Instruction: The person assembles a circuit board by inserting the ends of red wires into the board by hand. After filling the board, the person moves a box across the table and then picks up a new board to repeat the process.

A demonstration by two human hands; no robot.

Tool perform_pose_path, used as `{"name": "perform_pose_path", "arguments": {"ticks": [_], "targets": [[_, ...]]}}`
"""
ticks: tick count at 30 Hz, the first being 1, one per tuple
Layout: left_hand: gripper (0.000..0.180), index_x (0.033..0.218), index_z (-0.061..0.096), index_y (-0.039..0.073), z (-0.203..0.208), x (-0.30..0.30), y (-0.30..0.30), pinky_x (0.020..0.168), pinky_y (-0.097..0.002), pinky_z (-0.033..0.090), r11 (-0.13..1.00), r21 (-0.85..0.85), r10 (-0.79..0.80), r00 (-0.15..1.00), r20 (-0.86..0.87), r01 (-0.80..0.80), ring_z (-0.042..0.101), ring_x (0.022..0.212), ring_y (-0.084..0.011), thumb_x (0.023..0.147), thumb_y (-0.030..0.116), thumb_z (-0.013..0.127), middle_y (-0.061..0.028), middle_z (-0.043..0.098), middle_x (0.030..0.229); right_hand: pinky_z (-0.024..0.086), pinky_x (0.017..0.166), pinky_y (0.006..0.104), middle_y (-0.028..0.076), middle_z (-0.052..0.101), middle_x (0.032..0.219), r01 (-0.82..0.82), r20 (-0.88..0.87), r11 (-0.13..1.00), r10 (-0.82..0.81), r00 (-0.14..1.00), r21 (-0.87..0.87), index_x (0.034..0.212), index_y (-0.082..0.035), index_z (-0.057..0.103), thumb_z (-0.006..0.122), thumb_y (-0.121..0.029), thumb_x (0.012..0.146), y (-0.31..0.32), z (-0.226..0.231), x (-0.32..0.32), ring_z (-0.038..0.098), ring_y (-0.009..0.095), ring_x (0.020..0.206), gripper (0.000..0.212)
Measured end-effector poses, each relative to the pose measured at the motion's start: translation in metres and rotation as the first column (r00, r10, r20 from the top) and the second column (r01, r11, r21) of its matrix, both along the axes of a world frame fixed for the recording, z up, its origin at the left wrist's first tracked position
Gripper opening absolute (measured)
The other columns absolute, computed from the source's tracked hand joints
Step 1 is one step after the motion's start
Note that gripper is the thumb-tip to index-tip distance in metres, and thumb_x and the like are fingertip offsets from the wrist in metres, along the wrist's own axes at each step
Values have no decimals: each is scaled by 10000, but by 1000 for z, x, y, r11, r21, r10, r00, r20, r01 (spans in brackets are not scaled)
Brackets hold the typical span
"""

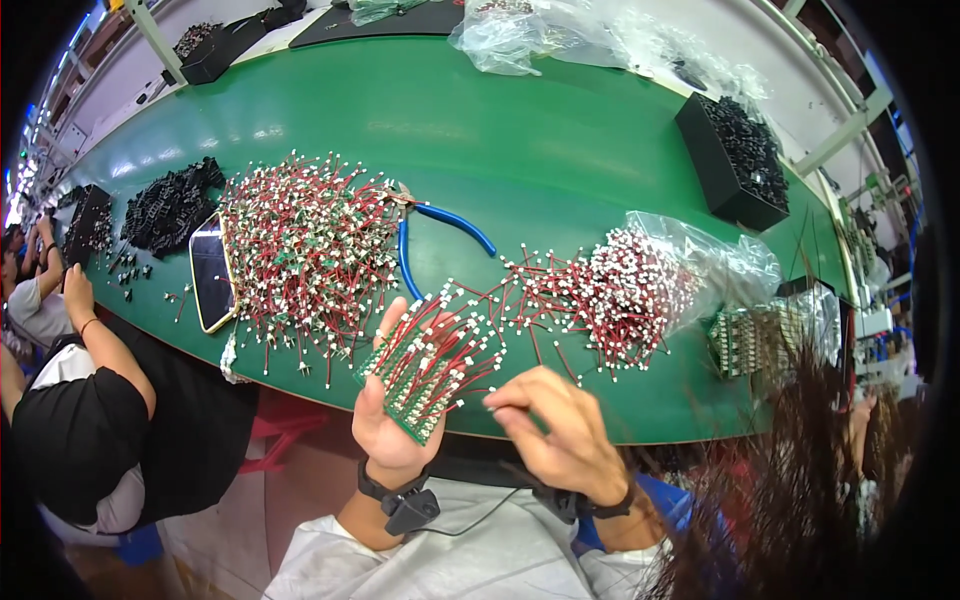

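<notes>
My left hand [392, 436] is closed round the sides of a green circuit board panel [408, 396], held tilted above the table's near edge. Rows of red wires with white plugs stand up from the panel. Just right of it, my right hand [562, 432] is pinched, its fingertips close to the end of one red wire. Whatever lies between those fingertips is too small to make out. Beyond my hands, loose red wires with white plugs [635, 295] spill from a clear plastic bag [740, 265]. To the left lies a wide heap of wired small boards [310, 250].
Blue-handled pliers [455, 218] lie against the left heap, with a phone [211, 278] on its other side. Black parts [172, 205] are piled farther left. A black bin [722, 180] stands at the far right; bagged circuit boards [745, 345] lie nearer. A co-worker [85, 430] sits at left.
</notes>
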State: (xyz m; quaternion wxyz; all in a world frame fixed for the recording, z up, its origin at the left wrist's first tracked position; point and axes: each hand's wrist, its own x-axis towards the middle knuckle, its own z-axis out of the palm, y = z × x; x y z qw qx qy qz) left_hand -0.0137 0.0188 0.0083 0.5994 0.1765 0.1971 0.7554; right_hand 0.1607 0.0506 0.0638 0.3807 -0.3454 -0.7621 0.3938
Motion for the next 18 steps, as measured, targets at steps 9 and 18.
{"name": "perform_pose_path", "arguments": {"ticks": [9,18], "targets": [[913,1559,146,-12,6,14,3,1140,-516,394,1000,9,-5,992,-123,6,497,1342,-372,911,444,600,-255,441,1476,521,640,363,117,642,835,60,196,976,-102,975,211,965,-2,641,727,45,804,-18,-18,-12,645,290,733,188],[996,1566,100,0,11,22,0,1095,-487,445,1000,-6,0,983,-183,-1,542,1290,-360,875,446,663,-245,467,1445,486,595,392,127,596,837,72,106,991,-84,991,109,957,1,613,703,47,799,-25,-22,-18,610,294,694,188]]}}
